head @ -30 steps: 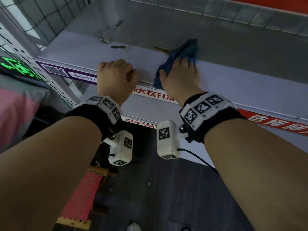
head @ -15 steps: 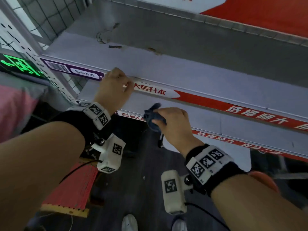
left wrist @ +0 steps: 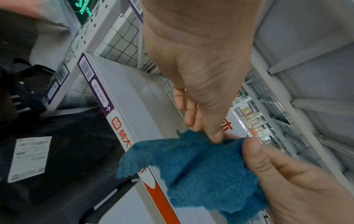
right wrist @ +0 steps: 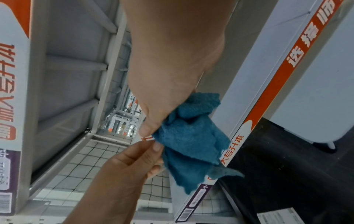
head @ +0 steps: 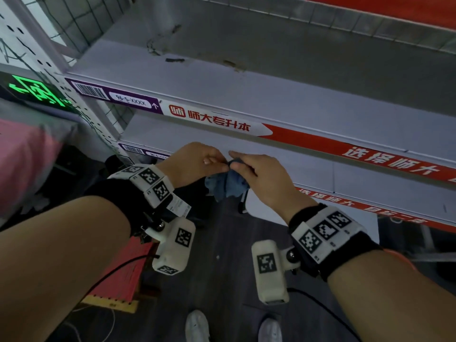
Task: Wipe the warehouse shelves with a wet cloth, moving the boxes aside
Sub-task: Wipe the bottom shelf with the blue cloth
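A crumpled blue cloth hangs in the air in front of the lower grey shelf. My left hand pinches its top edge with thumb and fingertip, as the left wrist view shows on the cloth. My right hand pinches the same edge right beside it and holds most of the cloth bunched under its palm. The two hands touch at the fingertips. The upper shelf above them is bare, with scuff marks near its back. No boxes stand on these shelf parts.
A white perforated upright and wire mesh close the rack's left end, beside a green exit sign. Red and white label strips run along the shelf fronts. On the dark floor lie a red slatted piece and a paper label.
My right hand took the cloth off the upper shelf and dropped to lower-shelf height. My left hand left the upper shelf's edge and came down to pinch the cloth too.
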